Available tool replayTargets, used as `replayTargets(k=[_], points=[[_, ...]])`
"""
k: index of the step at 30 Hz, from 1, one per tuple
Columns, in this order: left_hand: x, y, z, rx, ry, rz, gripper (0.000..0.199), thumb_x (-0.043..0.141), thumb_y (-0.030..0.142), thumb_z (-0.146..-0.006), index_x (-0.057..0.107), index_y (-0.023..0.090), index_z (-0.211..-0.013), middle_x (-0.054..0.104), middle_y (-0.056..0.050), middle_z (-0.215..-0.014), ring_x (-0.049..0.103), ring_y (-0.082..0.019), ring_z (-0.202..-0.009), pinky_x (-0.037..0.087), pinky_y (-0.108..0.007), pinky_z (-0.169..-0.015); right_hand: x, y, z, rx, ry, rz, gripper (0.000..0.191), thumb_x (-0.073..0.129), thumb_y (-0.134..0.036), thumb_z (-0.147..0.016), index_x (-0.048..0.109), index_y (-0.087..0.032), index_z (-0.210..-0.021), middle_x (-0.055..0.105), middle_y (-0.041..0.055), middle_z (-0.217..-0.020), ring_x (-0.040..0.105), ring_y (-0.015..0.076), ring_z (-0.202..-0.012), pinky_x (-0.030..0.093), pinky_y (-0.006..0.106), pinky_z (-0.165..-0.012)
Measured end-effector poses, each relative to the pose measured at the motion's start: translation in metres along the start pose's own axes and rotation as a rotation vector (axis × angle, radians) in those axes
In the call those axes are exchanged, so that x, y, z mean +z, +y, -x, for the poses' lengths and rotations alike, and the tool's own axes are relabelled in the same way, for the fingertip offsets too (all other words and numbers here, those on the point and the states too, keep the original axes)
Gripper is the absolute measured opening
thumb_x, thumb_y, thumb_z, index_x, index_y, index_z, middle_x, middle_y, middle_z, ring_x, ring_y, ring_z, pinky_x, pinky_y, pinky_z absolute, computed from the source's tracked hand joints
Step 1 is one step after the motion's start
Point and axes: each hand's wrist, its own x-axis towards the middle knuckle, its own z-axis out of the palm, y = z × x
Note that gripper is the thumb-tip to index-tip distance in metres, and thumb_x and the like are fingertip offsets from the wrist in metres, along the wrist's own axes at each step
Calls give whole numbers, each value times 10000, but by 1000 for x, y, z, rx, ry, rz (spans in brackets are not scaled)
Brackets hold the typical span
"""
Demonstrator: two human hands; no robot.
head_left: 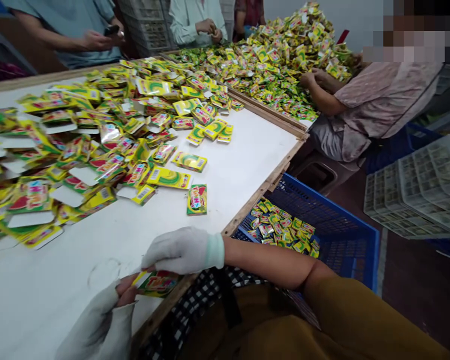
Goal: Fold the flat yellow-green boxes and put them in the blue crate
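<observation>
One printed box (158, 284) was pinched in the gloved left hand (101, 317); the gloved right hand (183, 250) curled over its edge.

Packets (169, 177) heaped on table (247, 155), basket (333, 225) to its right, crates (431, 192) farther right

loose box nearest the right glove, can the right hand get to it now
Probably yes: the loose box lies just past the right hand on the table, nothing between them. That hand is busy at the held box, so it may need freeing first.
</observation>
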Motion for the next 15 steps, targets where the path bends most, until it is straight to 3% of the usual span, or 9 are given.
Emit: replayTargets(k=[3, 6, 10, 15], points=[[-5, 20, -4, -129, -45, 49, 269, 661, 493, -764, 704, 257, -886, 724, 38, -830, 658, -191, -768, 563, -300, -733, 1, -7, 2, 77, 118, -19, 198, 538, -119, -855, 681, -37, -965, 688, 104, -909, 621, 144, -835, 479, 213, -817], [-7, 27, -10, -91, -136, 165, 225, 660, 415, -797, 702, 200, -847, 727, 9, -818, 658, -155, -735, 550, -233, -668, 1, -11, 0, 126, 154, -49, 128, 579, -110, -833, 687, -81, -895, 698, 73, -841, 628, 133, -770, 490, 219, -758], [-8, 14, -5, 102, -129, 157, 102, 623, 237, -853, 695, 209, -920, 726, 4, -912, 665, -120, -810, 537, -206, -747, 1, -8, 5, 44, 150, -54, 135, 548, -89, -848, 668, -96, -911, 684, 85, -866, 629, 144, -804, 505, 247, -771], [-4, 0, 14, 440, -70, 34, 299, 623, 58, -813, 635, 203, -1074, 679, -49, -1065, 645, -128, -939, 528, -226, -820, 6, -5, 26, -84, 117, 2, 186, 498, -155, -897, 631, -135, -1024, 654, 116, -1022, 626, 157, -934, 531, 270, -817]])
